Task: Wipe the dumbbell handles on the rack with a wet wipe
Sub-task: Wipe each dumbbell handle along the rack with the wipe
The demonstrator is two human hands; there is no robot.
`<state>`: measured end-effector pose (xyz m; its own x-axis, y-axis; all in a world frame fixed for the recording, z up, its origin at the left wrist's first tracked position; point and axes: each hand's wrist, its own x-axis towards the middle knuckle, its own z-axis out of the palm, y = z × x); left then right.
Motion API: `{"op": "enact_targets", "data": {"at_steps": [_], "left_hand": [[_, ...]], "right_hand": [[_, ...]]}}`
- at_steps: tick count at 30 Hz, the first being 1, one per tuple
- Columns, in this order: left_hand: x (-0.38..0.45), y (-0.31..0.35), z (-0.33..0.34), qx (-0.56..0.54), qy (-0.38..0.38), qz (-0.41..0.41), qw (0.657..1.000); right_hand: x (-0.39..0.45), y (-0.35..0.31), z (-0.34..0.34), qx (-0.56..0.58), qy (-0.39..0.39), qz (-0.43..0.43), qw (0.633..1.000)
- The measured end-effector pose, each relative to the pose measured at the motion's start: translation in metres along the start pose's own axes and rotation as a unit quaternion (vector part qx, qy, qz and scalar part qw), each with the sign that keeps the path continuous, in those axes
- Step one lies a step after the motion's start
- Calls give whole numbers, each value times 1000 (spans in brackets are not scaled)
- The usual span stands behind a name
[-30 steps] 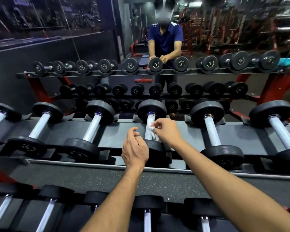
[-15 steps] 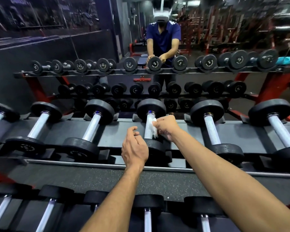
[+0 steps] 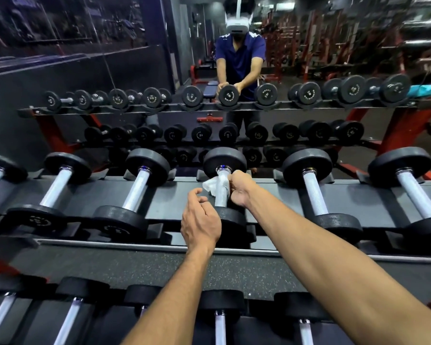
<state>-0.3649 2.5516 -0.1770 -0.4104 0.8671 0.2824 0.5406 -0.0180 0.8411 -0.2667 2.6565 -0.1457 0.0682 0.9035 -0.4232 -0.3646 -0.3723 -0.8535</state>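
Right hand (image 3: pixel 239 188) wraps wet wipe (image 3: pixel 213 186) around handle (image 3: pixel 221 192).

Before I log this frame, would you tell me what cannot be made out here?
Head view:
- Underside of the handle: hidden by the wet wipe and the gripping right hand.
- Left hand: seen from the back; whether its fingertips touch anything is unclear.
- Weight markings on the near dumbbell: too blurred to read.
- Bottom-row dumbbells: cut off by the lower edge.
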Motion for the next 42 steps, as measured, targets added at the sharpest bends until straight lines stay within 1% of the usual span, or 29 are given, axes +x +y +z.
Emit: {"op": "enact_targets", "data": {"at_steps": [1, 6, 7, 9, 11, 13, 16, 18, 20, 22, 23, 25, 26, 27, 31, 34, 36, 39, 42], "left_hand": [[0, 0, 0, 0, 0, -2, 1000], [-1, 2, 1, 8, -1, 3, 1000], [-1, 2, 2, 8, 0, 6, 1000], [0, 2, 1, 5, -1, 4, 1000], [1, 1, 0, 2, 1, -2, 1000], [1, 1, -1, 2, 2, -9, 1000], [-1, 3, -2, 7, -11, -11, 1000], [0, 3, -2, 26, -27, -12, 999], [1, 3, -4, 41, -38, -15, 998], [1, 5, -5, 51, -44, -20, 998], [0, 6, -5, 53, -44, -21, 997], [-1, 8, -5, 57, -43, -18, 997], [-1, 8, -4, 58, -43, -17, 997], [-1, 7, -4, 58, -43, -17, 997], [0, 4, -3, 57, -40, -14, 997], [1, 3, -2, 59, -35, -14, 998], [1, 3, -3, 58, -35, -12, 998], [1, 2, -4, 50, -35, -13, 998], [2, 1, -3, 48, -32, -9, 998]], "right_hand": [[0, 2, 0, -7, -2, 14, 1000], [-18, 22, -21, -27, -57, 84, 994], [-15, 21, -22, -20, -52, 90, 994], [-3, 14, -17, 31, -34, 87, 995], [7, 6, -6, 37, -27, 63, 997], [11, 3, -2, 26, -37, 54, 998], [1, 6, -10, 43, -73, 72, 994], [-7, 12, -17, 20, -89, 96, 991], [-11, 18, -22, -41, -97, 94, 990], [-18, 22, -25, -165, -99, 52, 980], [-22, 22, -26, -239, -92, 25, 966], [-29, 22, -27, -376, -59, -30, 924], [-30, 23, -27, -415, -40, -54, 907], [-31, 24, -28, -429, -25, -70, 900], [-21, 29, -26, -396, 34, -106, 912], [-15, 22, -17, -385, 87, -167, 904], [-14, 12, -10, -379, 102, -210, 895], [-15, 7, -9, -397, 98, -260, 875], [-30, 14, -22, -462, 51, -303, 832]]}}
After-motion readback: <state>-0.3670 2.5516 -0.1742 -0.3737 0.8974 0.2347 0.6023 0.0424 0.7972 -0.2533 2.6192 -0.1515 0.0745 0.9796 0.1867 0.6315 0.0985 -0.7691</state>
